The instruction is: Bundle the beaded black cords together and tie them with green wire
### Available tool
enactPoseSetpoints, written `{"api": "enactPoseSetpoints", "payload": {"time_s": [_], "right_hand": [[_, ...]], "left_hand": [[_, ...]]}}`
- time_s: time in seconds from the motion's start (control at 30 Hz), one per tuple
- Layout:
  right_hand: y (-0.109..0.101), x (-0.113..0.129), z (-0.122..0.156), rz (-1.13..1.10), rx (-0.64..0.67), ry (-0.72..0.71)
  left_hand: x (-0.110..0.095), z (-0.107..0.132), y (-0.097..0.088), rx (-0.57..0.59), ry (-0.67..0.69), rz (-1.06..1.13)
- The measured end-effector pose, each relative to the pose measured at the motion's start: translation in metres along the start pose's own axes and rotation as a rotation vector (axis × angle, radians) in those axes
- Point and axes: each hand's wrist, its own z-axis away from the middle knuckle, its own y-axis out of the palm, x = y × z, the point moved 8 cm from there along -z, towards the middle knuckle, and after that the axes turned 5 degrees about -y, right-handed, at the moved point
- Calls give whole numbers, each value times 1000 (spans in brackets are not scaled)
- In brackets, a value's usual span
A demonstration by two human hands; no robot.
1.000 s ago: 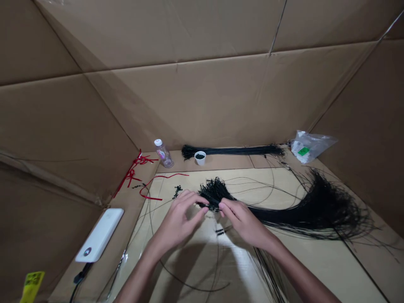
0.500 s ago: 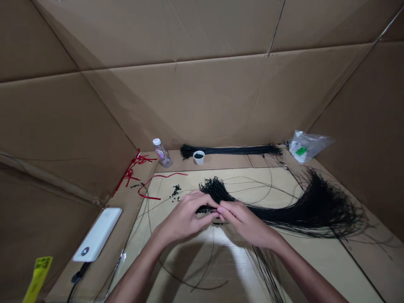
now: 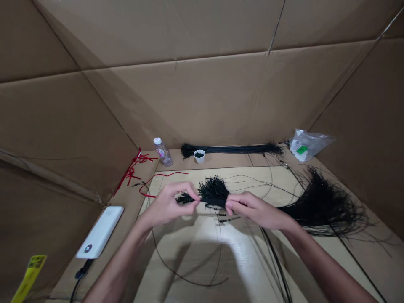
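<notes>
At the near left, a yellow tag [image 3: 29, 277] lies beyond the edge of a white power bank [image 3: 100, 232], with a black cable [image 3: 82, 269] running from the bank's near end. Farther off, a tangle of red cord [image 3: 135, 165] sits near a clear plastic bottle [image 3: 163, 152] with a white cap. The left hand [image 3: 167, 205] is closed in a narrow pinch, thumb and fingers wrapped on the left end of a small bundle of thin black wires [image 3: 213, 194]. The bundle spans the gap between the hands above a pale board [image 3: 240, 263], its tufted ends splaying up and away. Whether it touches the board is hard to tell. Beyond it, a white cup [image 3: 199, 156] of small black pieces stands before a long, straight sheaf of black wires [image 3: 232, 149]. The right hand [image 3: 252, 209] pinches the bundle's other end just as narrowly, and a few black beads [image 3: 225, 219] lie on the board just below it. To the right, a broad fan of loose black wires [image 3: 325, 206] spreads across the board, with a clear plastic bag [image 3: 306, 145] bearing a green label at the far right. The step in hand appears to be handling this one bundle, and the hold seems to call for both pinches staying firm.
</notes>
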Motion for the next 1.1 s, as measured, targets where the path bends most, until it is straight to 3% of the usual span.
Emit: {"api": "enactPoseSetpoints", "payload": {"time_s": [0.2,0.3,0.5,0.73,0.9,1.1], "right_hand": [[-43,-9,16,-99,-51,70],[-61,-9,25,-17,-92,81],[-73,-10,41,104,-89,126],[-90,-13,63,193,-107,152],[-106,-21,79,213,-148,185],[-117,-14,105,287,-257,179]], "left_hand": [[11,12,-75,-229,-23,-25],[23,26,-107,-321,-82,-66],[49,66,-156,-474,-216,-144],[53,99,-200,-638,-327,-211],[52,118,-232,-896,-295,-272],[47,120,-227,-887,-232,-182]]}}
